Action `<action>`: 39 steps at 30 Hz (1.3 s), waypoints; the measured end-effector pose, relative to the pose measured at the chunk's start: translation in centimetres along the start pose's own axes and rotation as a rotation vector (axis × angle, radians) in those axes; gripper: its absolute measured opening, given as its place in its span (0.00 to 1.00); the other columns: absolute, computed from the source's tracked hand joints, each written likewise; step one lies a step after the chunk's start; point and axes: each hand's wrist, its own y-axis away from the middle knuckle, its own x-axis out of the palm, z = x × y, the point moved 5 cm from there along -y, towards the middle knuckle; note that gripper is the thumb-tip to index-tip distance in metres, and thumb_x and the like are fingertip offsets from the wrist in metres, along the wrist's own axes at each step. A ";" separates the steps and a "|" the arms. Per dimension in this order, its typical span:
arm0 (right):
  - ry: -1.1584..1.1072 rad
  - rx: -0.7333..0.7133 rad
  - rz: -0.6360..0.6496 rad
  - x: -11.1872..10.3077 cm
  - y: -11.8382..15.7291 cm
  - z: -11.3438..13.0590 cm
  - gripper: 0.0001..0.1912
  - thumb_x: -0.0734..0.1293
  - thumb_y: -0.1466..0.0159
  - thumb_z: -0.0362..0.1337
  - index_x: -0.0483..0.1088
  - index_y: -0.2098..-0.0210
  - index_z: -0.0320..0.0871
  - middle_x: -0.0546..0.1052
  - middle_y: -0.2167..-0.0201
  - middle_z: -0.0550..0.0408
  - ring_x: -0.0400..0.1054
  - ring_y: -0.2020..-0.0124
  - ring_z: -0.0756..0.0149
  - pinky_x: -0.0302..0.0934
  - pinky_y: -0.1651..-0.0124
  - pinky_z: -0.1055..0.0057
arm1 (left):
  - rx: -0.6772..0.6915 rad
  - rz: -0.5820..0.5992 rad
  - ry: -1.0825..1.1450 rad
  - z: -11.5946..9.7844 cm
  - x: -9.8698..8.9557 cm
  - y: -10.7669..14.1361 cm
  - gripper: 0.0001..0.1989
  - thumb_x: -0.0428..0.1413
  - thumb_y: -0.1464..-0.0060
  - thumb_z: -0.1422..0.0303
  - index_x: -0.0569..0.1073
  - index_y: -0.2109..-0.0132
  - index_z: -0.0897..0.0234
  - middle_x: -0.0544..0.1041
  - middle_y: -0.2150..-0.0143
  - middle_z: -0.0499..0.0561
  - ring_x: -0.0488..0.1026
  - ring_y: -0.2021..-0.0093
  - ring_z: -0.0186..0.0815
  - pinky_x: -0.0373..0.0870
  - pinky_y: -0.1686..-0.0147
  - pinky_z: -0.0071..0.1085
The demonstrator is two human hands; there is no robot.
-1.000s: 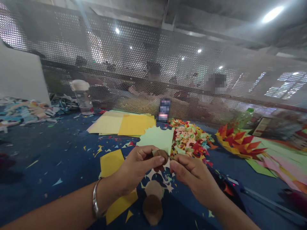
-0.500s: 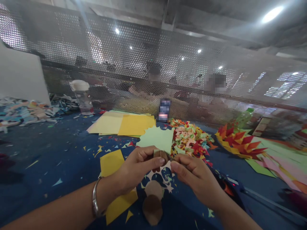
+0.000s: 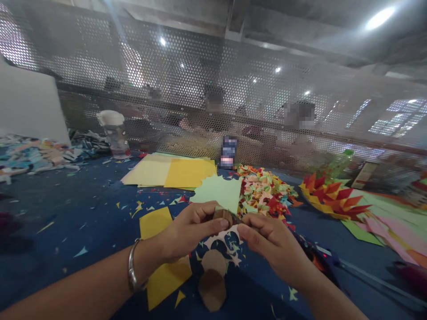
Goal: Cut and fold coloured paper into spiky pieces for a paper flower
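My left hand (image 3: 196,229) pinches a small brown rounded piece (image 3: 224,216) between thumb and fingers. My right hand (image 3: 271,244) is closed at its right side, on something thin and dark, too small to name. Below the hands on the blue table lie a light tan round piece (image 3: 214,262) and a darker brown one (image 3: 212,290) overlapping it. A pale pink sheet with round cut-outs (image 3: 237,243) is partly hidden by my hands. Just beyond them lies a pale green sheet with a scalloped edge (image 3: 218,190).
Yellow sheets (image 3: 190,172), a phone (image 3: 228,152) and a heap of coloured cut pieces (image 3: 263,189) lie behind. An orange-red paper form (image 3: 332,198) and green bottle (image 3: 340,164) are right; a cup (image 3: 115,133) and paper scraps (image 3: 43,155) are left.
The brown piece between my hands is tilted slightly differently. Both hands stay in nearly the same place.
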 end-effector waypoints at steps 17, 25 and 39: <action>-0.110 0.007 -0.083 0.4 -0.5 -0.8 0.13 0.63 0.38 0.46 0.65 0.69 0.42 0.63 0.77 0.60 0.55 0.76 0.72 0.49 0.75 0.75 | 0.028 0.095 -0.233 0.2 1.2 0.3 0.12 0.54 0.46 0.63 0.69 0.74 0.66 0.61 0.73 0.45 0.57 0.72 0.29 0.55 0.72 0.27; -0.131 -0.005 -0.070 0.7 -0.6 -0.7 0.09 0.63 0.38 0.41 0.66 0.66 0.41 0.67 0.74 0.58 0.58 0.74 0.71 0.53 0.72 0.74 | -0.059 -0.046 -0.070 1.4 0.9 0.2 0.14 0.59 0.52 0.67 0.63 0.78 0.66 0.58 0.78 0.42 0.54 0.76 0.27 0.51 0.76 0.26; -0.208 0.050 -0.088 0.5 -0.5 -0.9 0.13 0.63 0.38 0.46 0.68 0.66 0.42 0.61 0.78 0.61 0.50 0.79 0.74 0.46 0.77 0.76 | -0.092 -0.217 0.284 0.9 0.2 0.1 0.08 0.59 0.50 0.66 0.71 0.69 0.66 0.72 0.69 0.49 0.67 0.68 0.30 0.63 0.65 0.28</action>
